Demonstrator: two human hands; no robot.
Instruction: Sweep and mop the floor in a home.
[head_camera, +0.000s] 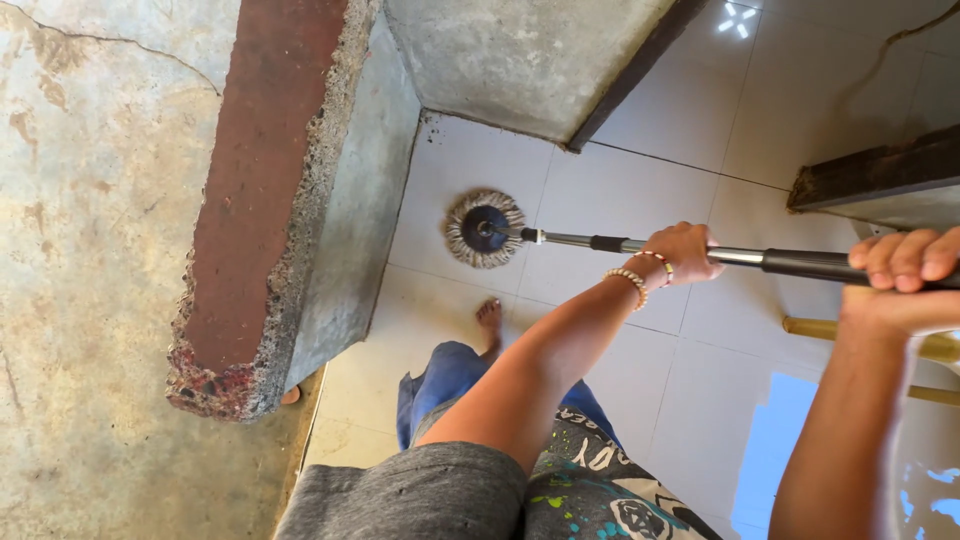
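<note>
Both hands grip a spin mop's metal handle (700, 252), the left hand (685, 252) wrapped around mid-shaft and the right hand (905, 272) closed on the dark grip at three o'clock, while the round stringy mop head (485, 229) rests on the white tiled floor (620, 190) beside a concrete wall (350, 220) at nine o'clock.

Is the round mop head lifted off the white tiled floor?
No, the round mop head lies flat on the white tiled floor, near the grey wall, while both hands grip the handle.
</note>
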